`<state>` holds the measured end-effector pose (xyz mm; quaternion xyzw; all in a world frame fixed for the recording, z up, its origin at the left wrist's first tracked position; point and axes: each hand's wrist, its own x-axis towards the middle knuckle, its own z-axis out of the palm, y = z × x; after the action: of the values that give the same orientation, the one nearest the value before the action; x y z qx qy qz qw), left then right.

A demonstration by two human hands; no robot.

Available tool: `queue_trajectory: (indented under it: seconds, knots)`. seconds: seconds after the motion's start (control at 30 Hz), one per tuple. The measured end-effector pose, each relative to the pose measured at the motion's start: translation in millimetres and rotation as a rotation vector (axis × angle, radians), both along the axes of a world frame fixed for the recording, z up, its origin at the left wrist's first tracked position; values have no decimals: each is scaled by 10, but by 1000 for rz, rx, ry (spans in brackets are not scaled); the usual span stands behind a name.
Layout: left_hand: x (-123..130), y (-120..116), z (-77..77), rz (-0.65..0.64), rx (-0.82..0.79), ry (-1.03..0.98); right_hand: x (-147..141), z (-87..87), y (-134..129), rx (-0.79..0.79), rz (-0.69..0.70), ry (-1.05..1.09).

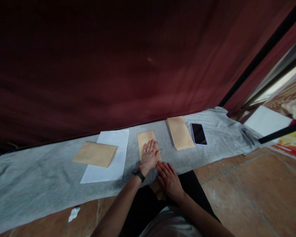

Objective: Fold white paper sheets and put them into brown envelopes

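Observation:
A brown paper envelope (145, 136) lies upright before me on the grey cloth (51, 184). My left hand (150, 154), with a dark band on the wrist, rests flat across it with the fingers stretched out. At the envelope's near right corner lies my right hand (169, 180), also flat with fingers extended; its fingertips touch or nearly touch that corner. Both hands hide the envelope's lower part. To the left, another brown envelope (96, 154) lies aslant over white paper (113, 171). A stack of brown envelopes (180, 132) sits to the right.
Right of the stack lies a phone (199, 134) with a dark screen and pale purple edge. A dark red surface (113, 65) rises behind the cloth. Crumpled white tissue (74, 214) lies on the tiled floor (249, 187). A black bar (259, 59) slants at the right.

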<state>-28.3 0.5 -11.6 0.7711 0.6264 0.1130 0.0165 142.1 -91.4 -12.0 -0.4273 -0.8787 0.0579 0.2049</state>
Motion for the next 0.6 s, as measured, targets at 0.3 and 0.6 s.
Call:
queue_trajectory:
  seconds: [0.3,0.6]
  knots:
    - [-2,155,-16,18,6,-9,-34,-13,-10,-8,-22,-22]
    - [-108,-356,-55,-64,33,-34,-44,-44,-17,24,-25,-14]
